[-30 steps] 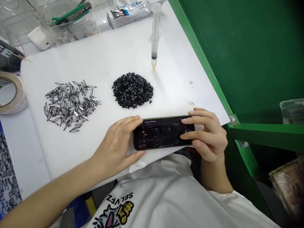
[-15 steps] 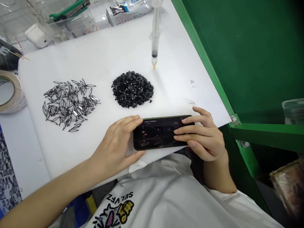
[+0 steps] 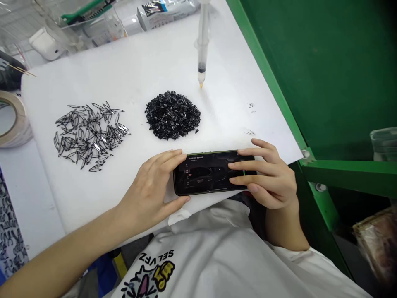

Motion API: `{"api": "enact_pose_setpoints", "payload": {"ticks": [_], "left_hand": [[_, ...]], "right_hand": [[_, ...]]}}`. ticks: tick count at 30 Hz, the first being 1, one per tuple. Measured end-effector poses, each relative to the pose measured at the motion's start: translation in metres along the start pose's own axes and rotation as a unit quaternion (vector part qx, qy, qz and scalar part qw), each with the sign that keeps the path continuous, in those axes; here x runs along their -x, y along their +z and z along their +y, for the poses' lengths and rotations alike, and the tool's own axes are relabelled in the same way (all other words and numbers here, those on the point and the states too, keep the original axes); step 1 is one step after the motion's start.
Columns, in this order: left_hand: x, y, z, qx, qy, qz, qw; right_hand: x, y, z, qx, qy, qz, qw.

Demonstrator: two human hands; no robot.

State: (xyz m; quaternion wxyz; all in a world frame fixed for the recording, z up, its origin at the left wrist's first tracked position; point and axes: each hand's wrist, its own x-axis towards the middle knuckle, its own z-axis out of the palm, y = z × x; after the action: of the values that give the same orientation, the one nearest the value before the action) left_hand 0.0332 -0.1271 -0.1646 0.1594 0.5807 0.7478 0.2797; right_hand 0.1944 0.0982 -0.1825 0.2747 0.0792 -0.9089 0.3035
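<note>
A black phone point(image 3: 201, 176) lies sideways at the near edge of the white board, its dark screen lit with small text and a picture. My left hand point(image 3: 153, 186) grips the phone's left end, fingers along the top edge and thumb at the lower corner. Over the right end is my right hand point(image 3: 271, 176), its fingers spread on and above the screen. Beyond the phone sits a heap of small shiny black pieces point(image 3: 173, 115). Thin black leaf-shaped outlines point(image 3: 89, 134) form a looser pile to the left.
A syringe point(image 3: 202, 49) with a yellow tip lies past the black heap. Tape roll point(image 3: 23, 120) stands at the far left. Clear boxes, a white case point(image 3: 46, 43) and a silver tube point(image 3: 167, 12) line the back. A green metal frame point(image 3: 273, 91) borders the right side.
The picture on the phone screen has changed. My right fingers have shifted slightly on the screen. My left hand keeps its hold, and the view has moved a little.
</note>
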Motion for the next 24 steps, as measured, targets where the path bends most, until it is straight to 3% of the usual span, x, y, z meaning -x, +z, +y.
{"api": "enact_pose_setpoints", "payload": {"ticks": [7, 9, 13, 15, 17, 21, 24], "left_hand": [[0.0, 0.0, -0.001, -0.005, 0.002, -0.006, 1.0], [0.0, 0.0, -0.002, -0.008, 0.01, 0.002, 1.0], [0.0, 0.001, -0.002, -0.012, 0.009, 0.006, 1.0], [0.0, 0.001, -0.001, -0.011, 0.004, 0.001, 1.0], [0.0, 0.001, -0.001, -0.011, 0.002, 0.0, 1.0], [0.0, 0.001, -0.002, -0.013, 0.001, 0.007, 1.0], [0.0, 0.002, -0.002, -0.017, 0.0, 0.009, 1.0]], "right_hand": [[0.001, 0.002, 0.0, -0.01, -0.009, 0.024, 1.0], [0.004, 0.003, 0.003, -0.049, -0.009, 0.069, 0.996], [0.01, 0.008, 0.008, -0.118, 0.042, 0.218, 0.968], [0.011, 0.009, 0.009, -0.108, 0.065, 0.239, 0.963], [0.009, 0.007, 0.008, -0.08, 0.05, 0.2, 0.975], [0.002, 0.0, 0.004, -0.02, 0.008, 0.026, 0.999], [-0.002, -0.002, 0.001, 0.005, 0.01, -0.017, 1.0]]}}
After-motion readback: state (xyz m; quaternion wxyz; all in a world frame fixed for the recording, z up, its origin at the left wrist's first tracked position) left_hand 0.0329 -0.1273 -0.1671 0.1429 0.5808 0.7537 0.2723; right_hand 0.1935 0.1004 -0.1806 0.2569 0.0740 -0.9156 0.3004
